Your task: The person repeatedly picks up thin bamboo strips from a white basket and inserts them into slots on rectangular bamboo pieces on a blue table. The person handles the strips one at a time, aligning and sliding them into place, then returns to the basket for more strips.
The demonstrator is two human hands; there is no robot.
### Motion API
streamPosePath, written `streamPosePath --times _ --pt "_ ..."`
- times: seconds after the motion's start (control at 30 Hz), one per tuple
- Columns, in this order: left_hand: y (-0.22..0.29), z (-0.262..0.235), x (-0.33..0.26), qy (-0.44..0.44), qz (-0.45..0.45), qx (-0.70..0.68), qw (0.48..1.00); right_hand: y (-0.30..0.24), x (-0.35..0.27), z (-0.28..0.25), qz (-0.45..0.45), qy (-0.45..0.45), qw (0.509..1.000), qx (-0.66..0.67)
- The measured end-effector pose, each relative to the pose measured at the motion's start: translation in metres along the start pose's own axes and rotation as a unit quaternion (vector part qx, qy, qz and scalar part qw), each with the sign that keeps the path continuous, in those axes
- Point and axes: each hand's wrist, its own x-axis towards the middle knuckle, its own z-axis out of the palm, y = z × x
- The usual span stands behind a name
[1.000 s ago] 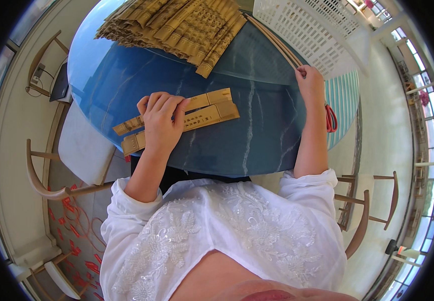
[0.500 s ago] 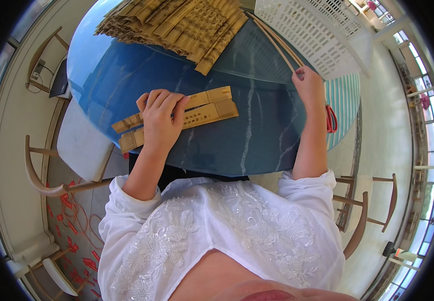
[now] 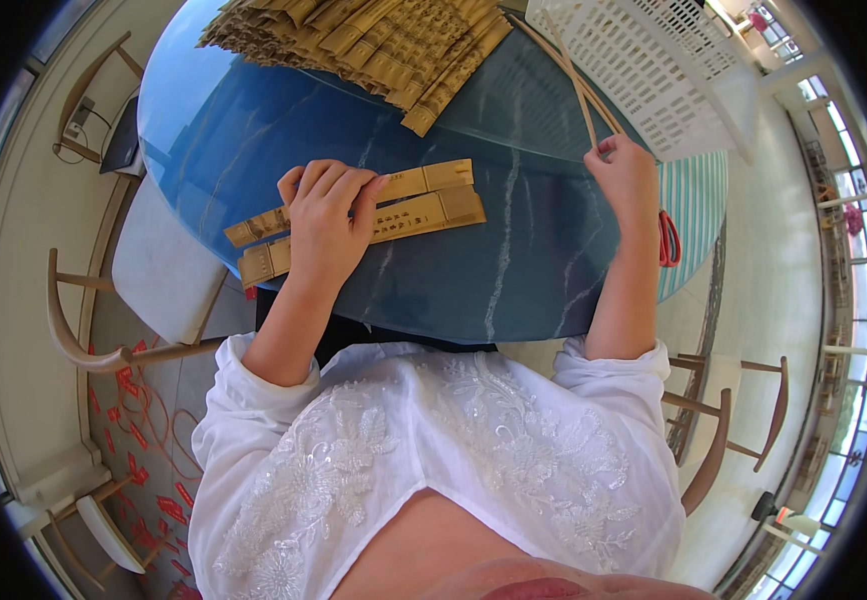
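From my end, I have the left hand point(image 3: 328, 222) palm down with its fingers curled, lying across two gold strips, an upper strip point(image 3: 428, 180) and a lower strip point(image 3: 438, 215). Both stick out to either side of it, flat on the blue counter point(image 3: 453, 285), side by side and slanting up to the right; dark marks show on the lower one, just right of the hand. I cannot tell whether the fingers pinch either strip or only rest on them, since the fingertips are partly hidden. My right hand point(image 3: 621, 180), well apart on the other side, has thumb and fingertips closed on the near end of one thin stick point(image 3: 581, 92), which points away from it. More sticks point(image 3: 605, 112) lie just beyond that hand, beside the held one, with a white basket point(image 3: 643, 65) past them. Just below the right hand, beside its forearm, I see red-handled scissors point(image 3: 669, 240), next to a striped mat point(image 3: 698, 215); the blades are hidden. Ahead of the left hand, a thick pile point(image 3: 353, 45) of gold strips spreads over the counter's far side.
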Motion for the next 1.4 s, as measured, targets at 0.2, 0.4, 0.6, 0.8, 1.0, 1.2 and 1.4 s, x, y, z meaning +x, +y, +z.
streamPosePath --times 0.2,0.4,0.6,0.8,1.0,1.2,1.4 --pt "-0.001 0.001 -0.001 0.000 0.002 0.003 1.000 -0.011 -0.008 -0.003 -0.038 -0.040 0.970 0.238" --pt "-0.002 0.002 -0.002 -0.010 -0.004 0.003 1.000 -0.030 -0.025 0.005 -0.137 -0.186 0.796 0.560" --pt "-0.002 0.001 -0.001 -0.011 -0.005 -0.003 1.000 -0.035 -0.032 0.016 -0.145 -0.317 0.721 0.598" --pt "-0.001 0.000 -0.001 -0.012 0.001 -0.013 1.000 -0.038 -0.035 0.022 -0.141 -0.345 0.752 0.544" --pt "0.000 0.000 0.000 -0.016 0.014 -0.029 0.999 -0.045 -0.040 0.027 -0.108 -0.346 0.750 0.553" --pt "0.005 0.003 -0.001 -0.014 0.033 -0.048 0.998 -0.058 -0.049 0.038 -0.069 -0.392 0.715 0.574" --pt "0.005 0.002 0.000 0.003 0.023 -0.045 0.999 -0.054 -0.047 0.037 -0.131 -0.370 0.710 0.584"
